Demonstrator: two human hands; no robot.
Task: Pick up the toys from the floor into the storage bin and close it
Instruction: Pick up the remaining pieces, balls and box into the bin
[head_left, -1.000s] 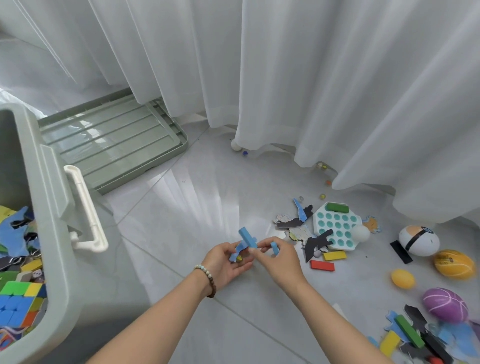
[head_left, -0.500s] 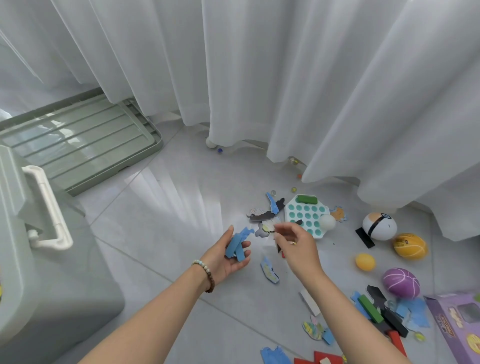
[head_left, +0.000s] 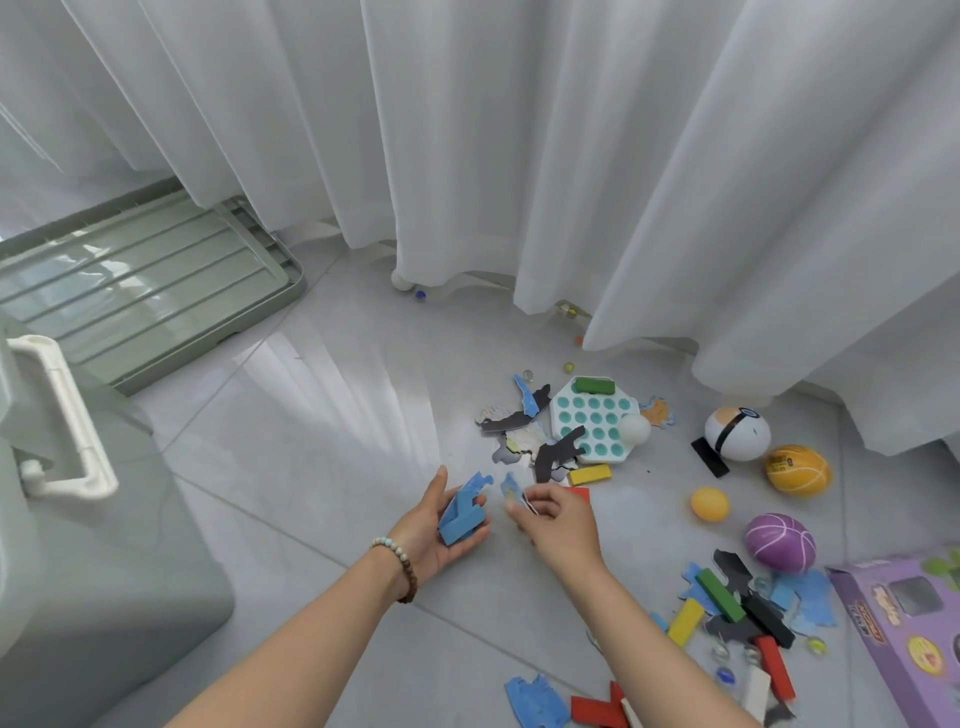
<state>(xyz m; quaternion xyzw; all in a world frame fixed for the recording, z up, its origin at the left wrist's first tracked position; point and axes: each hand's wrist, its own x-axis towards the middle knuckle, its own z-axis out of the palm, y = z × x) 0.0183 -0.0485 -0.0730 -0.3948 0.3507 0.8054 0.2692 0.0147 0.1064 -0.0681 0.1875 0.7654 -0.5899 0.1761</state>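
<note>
Pale grey floor tiles run up to white curtains, with the green storage bin at the left, its lid lying flat behind it, and toys scattered at the right around a dotted board and a purple ball. The left hand lies palm up, fingers loosely cupped round blue puzzle pieces. Just beside it, the right hand pinches a small puzzle piece between thumb and curled fingertips.
</note>
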